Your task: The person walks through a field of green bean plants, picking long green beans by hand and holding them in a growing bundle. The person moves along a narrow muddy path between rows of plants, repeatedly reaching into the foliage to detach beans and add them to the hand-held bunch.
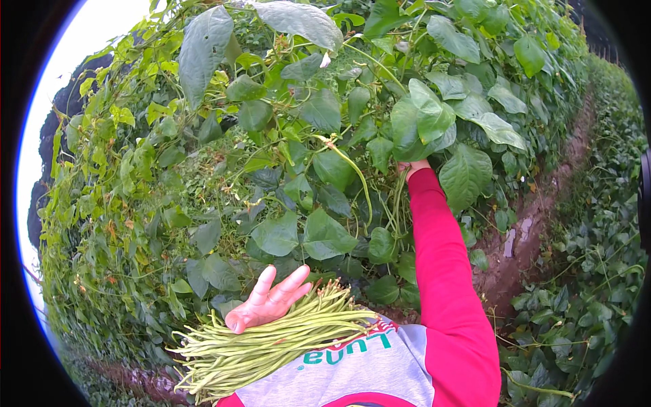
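A thick bundle of green long beans (271, 353) lies across my chest, in the crook of my left arm. Above it, my left hand (268, 302) is open, fingers spread and pointing up, with nothing in the fingers. My right arm, in a red sleeve, reaches forward into the vines. Leaves partly cover my right hand (414, 167), which looks closed around the tops of several thin hanging long beans (397, 203). A single long bean (359, 176) hangs from a stem to the left of that hand.
A tall wall of leafy bean vines (156, 183) fills the front and left. Large leaves (468, 178) crowd around my right arm. On the right, a muddy path (522, 237) runs between this row and low green plants (590, 298).
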`<state>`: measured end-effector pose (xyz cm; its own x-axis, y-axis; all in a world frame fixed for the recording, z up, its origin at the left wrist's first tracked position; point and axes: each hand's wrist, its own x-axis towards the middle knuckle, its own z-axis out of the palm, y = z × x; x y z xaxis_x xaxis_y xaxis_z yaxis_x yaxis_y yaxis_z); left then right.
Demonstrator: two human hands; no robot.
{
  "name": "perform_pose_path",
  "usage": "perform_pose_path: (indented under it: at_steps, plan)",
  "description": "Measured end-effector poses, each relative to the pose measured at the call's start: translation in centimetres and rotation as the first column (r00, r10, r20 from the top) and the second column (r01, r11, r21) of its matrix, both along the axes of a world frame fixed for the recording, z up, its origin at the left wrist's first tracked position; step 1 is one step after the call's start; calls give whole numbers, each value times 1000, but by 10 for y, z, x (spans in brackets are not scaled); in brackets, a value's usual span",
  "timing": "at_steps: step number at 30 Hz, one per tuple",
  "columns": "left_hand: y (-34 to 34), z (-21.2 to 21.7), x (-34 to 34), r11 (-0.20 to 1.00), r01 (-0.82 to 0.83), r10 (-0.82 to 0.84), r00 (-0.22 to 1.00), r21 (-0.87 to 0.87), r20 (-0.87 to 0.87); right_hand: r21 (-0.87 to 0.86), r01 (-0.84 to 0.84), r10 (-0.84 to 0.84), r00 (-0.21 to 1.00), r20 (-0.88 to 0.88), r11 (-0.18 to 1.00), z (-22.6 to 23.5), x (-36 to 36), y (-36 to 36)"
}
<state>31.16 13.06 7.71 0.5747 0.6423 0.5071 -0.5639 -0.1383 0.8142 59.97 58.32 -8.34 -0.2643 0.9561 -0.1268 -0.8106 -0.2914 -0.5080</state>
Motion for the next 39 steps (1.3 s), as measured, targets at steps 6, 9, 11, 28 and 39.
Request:
perform_pose_path:
  at_steps: [6, 9, 11, 28, 39]
  plan:
    - [-3, -2, -11, 999, 40, -39, 999, 12, -31, 305, 1, 131, 903, -410, 952, -38, 4, 11]
    - [7, 2, -8, 990, 122, -119, 992, 73, -46, 627, 172, 395, 644, -655, 760, -48, 69, 42]
    - [7, -9, -15, 993, 112, -111, 994, 45, -23, 538, 231, 248, 697, -673, 811, -48, 63, 31]
    - [1, -8, -13, 985, 154, -150, 987, 75, -56, 261, 439, -433, 897, -84, 859, 96, 43, -62]
    - [-2, 2, 15, 998, 65, -63, 992, -24, 107, 742, 519, -515, 812, -273, 424, 272, 108, -301]
